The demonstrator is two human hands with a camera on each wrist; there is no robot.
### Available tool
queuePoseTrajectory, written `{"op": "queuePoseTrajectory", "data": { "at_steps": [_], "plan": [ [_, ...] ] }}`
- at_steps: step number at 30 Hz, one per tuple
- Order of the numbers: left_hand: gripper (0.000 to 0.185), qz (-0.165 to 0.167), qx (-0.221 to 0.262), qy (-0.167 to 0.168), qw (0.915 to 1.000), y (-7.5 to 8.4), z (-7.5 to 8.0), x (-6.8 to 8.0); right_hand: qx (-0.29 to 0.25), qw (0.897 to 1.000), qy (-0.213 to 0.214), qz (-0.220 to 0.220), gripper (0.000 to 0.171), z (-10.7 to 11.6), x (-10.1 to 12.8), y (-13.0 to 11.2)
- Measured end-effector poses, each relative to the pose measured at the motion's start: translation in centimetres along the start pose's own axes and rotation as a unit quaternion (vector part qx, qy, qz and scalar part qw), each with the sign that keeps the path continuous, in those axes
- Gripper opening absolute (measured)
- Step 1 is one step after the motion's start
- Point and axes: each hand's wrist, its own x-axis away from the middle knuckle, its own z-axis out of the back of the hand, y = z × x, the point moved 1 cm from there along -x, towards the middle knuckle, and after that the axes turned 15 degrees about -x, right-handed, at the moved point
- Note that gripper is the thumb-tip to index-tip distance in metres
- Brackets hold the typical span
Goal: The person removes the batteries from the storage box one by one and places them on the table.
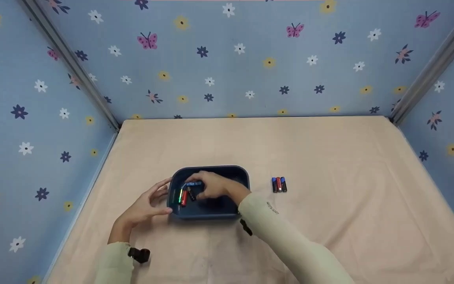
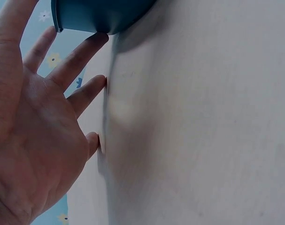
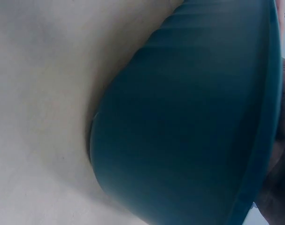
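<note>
Head view only shows the full layout: dark blue tub (image 1: 211, 211) sits on the bench (image 1: 329, 157) left of centre, with the right hand (image 1: 213, 185) reaching down inside it and the left hand (image 1: 148, 203) flat against its left outer wall. Fingers of the right hand are curled over a blue battery (image 1: 192, 184) near the tub's left side; looks like a pinch, but the view is too small to be sure. Beside that one, in the tub, lie a red battery (image 1: 184, 197) and a green-lit one (image 1: 179, 196); a darker one next to them is hard to make out. Three more batteries (image 1: 279, 184) lie side by side on the bench, well apart to the right of the tub, red one in the middle. Left wrist view adds what the head view can't resolve: left hand (image 2: 34, 126) is spread, fingers (image 2: 81, 51) straight, one fingertip touching the tub's (image 2: 100, 14) lower wall, the shorter ones touching the cloth. Holding nothing. Right wrist view is nearly all tub exterior (image 3: 189, 122): smooth rounded teal-blue plastic with a rim lip, resting on the beige cloth. Batteries not visible there; only a sliver of hand at the right edge.
</note>
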Motion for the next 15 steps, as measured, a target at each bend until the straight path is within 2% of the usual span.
{"op": "queuePoseTrajectory", "data": {
  "at_steps": [3,10,15],
  "plan": [
    [0.102,0.003,-0.002,0.003,1.0,0.0,0.1,0.0,0.013,1.0,0.005,-0.006,0.062,0.0,-0.1,0.4],
    [0.101,-0.006,0.001,0.001,1.0,0.0,0.1,0.0,0.025,0.999,0.002,-0.039,0.064,-0.3,0.3,-0.8],
    [0.101,-0.005,0.001,0.002,1.0,-0.1,0.0,-0.1,0.07,0.994,0.02,-0.081,0.069,-1.6,-1.1,0.6]
  ]
}}
